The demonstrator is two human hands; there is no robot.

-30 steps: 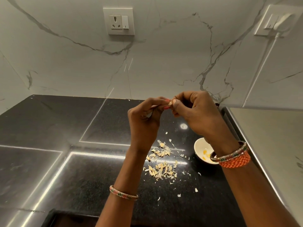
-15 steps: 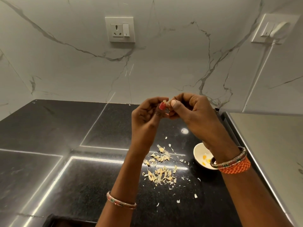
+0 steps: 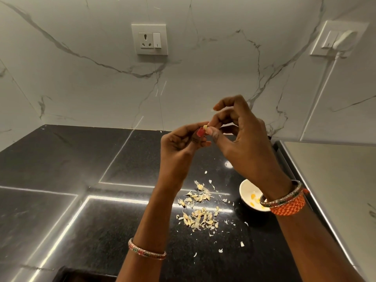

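While left hand (image 3: 179,144) and right hand (image 3: 246,145) pinch the clove (image 3: 205,127) — bowl (image 3: 245,189) sits near the counter (image 3: 61,180) edge.

Two hands (image 3: 179,147) (image 3: 242,139), one clove (image 3: 206,128), one bowl (image 3: 244,188), two switch plates (image 3: 149,39) (image 3: 335,38).

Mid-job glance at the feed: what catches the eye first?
The left hand and right hand meet mid-frame above the black counter, pinching a small pale piece between them. Below lies a scatter of pale peel scraps, with a white bowl holding yellow bits at their right.
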